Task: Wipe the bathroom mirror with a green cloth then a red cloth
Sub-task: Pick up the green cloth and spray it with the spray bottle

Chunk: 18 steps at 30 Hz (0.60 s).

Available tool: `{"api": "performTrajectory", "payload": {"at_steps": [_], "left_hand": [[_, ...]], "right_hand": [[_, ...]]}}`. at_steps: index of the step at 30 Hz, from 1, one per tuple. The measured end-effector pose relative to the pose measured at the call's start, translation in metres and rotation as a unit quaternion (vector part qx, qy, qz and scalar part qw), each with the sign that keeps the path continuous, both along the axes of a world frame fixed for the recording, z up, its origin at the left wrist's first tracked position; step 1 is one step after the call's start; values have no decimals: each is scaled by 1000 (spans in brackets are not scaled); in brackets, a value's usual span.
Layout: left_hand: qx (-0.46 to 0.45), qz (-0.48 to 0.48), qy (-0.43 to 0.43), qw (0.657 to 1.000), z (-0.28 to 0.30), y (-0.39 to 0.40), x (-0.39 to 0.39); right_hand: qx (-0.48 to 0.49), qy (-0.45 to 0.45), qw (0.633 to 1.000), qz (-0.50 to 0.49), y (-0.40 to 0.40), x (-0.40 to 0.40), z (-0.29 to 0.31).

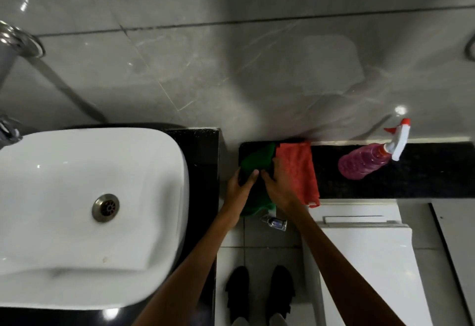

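A green cloth lies on a black ledge against the grey tiled wall, its lower part hanging over the front edge. A red cloth lies right beside it, touching it. My left hand rests on the green cloth's left side, fingers curled on the fabric. My right hand presses on the green cloth near the seam with the red cloth. No mirror is in view.
A pink spray bottle with a white and red trigger lies on the ledge to the right. A white basin fills the left. A white toilet tank stands below the ledge. A small clear bottle sits under the cloths. My shoes stand on white floor tiles.
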State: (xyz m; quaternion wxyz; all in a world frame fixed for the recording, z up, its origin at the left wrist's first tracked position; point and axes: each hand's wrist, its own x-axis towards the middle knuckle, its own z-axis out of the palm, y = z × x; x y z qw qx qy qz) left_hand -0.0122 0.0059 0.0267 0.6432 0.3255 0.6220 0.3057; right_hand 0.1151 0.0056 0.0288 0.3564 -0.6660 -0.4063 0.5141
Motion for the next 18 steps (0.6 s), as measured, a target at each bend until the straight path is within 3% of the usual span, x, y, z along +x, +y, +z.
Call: {"api": "performTrajectory", "payload": {"at_steps": [3, 5, 6, 8, 10, 12, 13, 15, 18], "left_hand": [[-82, -4, -121, 989, 37, -4, -8], [-96, -1, -175, 980, 52, -12, -7], [-96, 12, -198, 975, 57, -17, -4], [-99, 39, -230, 967, 66, -27, 7], [-111, 43, -242, 963, 68, -36, 20], [-122, 32, -243, 962, 66, -42, 29], [-129, 26, -240, 962, 65, -41, 32], [-139, 14, -235, 962, 59, -39, 39], [-156, 11, -254, 955, 55, -36, 44]], "right_hand": [[12, 164, 986, 17, -24, 17, 39], [38, 200, 979, 31, -40, 32, 59], [58, 151, 987, 17, -48, 38, 65], [103, -34, 989, -99, -65, 56, 68], [130, -128, 934, -307, -75, 86, 66], [103, -144, 880, -441, -74, 127, 53], [65, -149, 878, -451, -66, 149, 45], [29, -129, 908, -399, -46, 185, 34], [73, -87, 938, -328, -11, 210, 29]]}}
